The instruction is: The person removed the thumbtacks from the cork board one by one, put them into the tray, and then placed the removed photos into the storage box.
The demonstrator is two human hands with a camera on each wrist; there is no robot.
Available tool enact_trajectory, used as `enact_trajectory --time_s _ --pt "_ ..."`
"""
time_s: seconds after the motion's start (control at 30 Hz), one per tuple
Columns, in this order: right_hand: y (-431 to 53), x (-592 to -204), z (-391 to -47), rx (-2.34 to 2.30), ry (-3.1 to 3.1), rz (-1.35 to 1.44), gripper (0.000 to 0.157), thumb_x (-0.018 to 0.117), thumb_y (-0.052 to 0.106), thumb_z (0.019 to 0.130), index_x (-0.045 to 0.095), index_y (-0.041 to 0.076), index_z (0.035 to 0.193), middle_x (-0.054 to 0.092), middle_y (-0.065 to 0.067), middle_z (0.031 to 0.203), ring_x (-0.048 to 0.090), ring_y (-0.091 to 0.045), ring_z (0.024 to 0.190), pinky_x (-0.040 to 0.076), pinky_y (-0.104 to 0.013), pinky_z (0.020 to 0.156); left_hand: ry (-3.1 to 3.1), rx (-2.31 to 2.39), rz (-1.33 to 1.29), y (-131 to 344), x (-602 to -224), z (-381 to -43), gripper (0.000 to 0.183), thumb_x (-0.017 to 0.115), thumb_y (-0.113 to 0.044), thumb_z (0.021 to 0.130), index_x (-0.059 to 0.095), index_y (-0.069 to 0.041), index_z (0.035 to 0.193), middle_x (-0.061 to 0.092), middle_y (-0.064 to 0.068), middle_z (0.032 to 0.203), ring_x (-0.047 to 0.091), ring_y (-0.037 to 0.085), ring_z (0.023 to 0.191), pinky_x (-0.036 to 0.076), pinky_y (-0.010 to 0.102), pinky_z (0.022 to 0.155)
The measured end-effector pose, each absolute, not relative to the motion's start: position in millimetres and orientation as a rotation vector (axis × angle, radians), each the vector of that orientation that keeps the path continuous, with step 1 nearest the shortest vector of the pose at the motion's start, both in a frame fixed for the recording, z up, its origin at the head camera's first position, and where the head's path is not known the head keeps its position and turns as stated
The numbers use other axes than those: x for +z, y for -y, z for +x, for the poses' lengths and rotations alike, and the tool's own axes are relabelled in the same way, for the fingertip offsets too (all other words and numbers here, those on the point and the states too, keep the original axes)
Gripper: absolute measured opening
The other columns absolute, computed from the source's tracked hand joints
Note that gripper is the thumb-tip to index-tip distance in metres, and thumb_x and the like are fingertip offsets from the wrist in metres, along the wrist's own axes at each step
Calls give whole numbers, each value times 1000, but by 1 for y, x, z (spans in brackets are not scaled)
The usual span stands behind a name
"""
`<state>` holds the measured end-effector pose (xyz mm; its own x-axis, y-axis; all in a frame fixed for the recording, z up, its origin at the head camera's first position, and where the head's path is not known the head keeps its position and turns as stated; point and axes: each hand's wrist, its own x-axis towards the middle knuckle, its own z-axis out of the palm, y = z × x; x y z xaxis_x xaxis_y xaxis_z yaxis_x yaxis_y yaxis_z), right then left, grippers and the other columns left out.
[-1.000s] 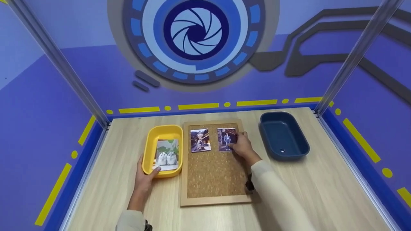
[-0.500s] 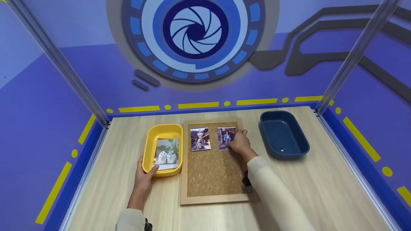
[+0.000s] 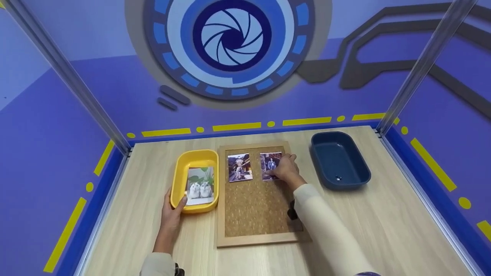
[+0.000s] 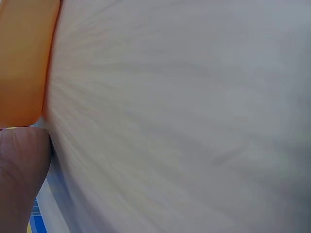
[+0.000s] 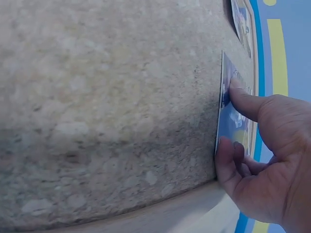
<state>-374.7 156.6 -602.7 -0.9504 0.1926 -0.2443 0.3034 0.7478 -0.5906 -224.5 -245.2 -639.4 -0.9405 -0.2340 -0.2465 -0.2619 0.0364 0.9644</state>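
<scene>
In the head view, a photo card of a figure in blue clothing [image 3: 269, 163] lies on the upper right of a wood-framed corkboard [image 3: 257, 209]. My right hand [image 3: 287, 168] holds this card, its thumb across the face and the other fingers bent at the right edge; the right wrist view shows that thumb [image 5: 248, 102] touching the print. A second photo card of a costumed figure [image 3: 239, 167] lies at the upper left of the board. My left hand [image 3: 170, 218] grips the near left corner of a yellow tray [image 3: 175, 180], where a card of two white hamsters [image 3: 200, 188] lies.
A dark blue tray [image 3: 341, 163] stands right of the corkboard, with a small shiny object [image 3: 338, 178] in it. The wooden tabletop [image 3: 130, 214] is walled in by blue panels [image 3: 96, 76] with metal posts at the back corners.
My right thumb has slid slightly left over the card, and the right forearm has shifted a little left. My left thumb has moved slightly left at the tray's rim.
</scene>
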Motion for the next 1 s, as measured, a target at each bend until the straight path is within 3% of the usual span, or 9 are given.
enact_trajectory --time_s 0.27,0.53,0.67,0.87,1.0 --pt "-157 -602 -371 -1008 -2785 422 109 100 40 72 38 -9 148 45 -23 135 60 -37 115 56 -51 107 -2245 2128 -491 246 -641 -224 84 61 -34 109 7 -29 174 16 4 182 17 26 167 16 50 139" --pt "-162 -609 -369 -1057 -2783 358 109 91 34 85 22 -4 161 52 -28 153 57 -45 140 46 -57 122 -2232 2104 -539 246 -642 -224 84 59 -41 110 5 -28 174 15 4 182 18 26 167 16 50 139" --pt "-168 -613 -369 -1065 -2829 277 92 86 29 91 29 0 157 60 -27 147 61 -44 136 50 -57 117 -2214 2109 -569 247 -642 -221 85 59 -41 110 4 -29 174 14 2 182 17 25 167 16 49 139" --pt "-179 -620 -369 -1160 -2852 157 56 80 21 95 48 4 137 65 -26 139 63 -43 131 51 -57 114 -2223 2110 -535 246 -640 -222 86 60 -41 109 3 -33 173 11 1 183 15 25 169 16 50 139" --pt "-184 -624 -367 -1296 -2782 139 45 76 12 96 51 2 132 64 -26 136 63 -40 128 51 -56 114 -2249 2098 -503 246 -639 -224 92 65 -33 107 1 -35 173 8 1 183 13 27 169 16 50 139"
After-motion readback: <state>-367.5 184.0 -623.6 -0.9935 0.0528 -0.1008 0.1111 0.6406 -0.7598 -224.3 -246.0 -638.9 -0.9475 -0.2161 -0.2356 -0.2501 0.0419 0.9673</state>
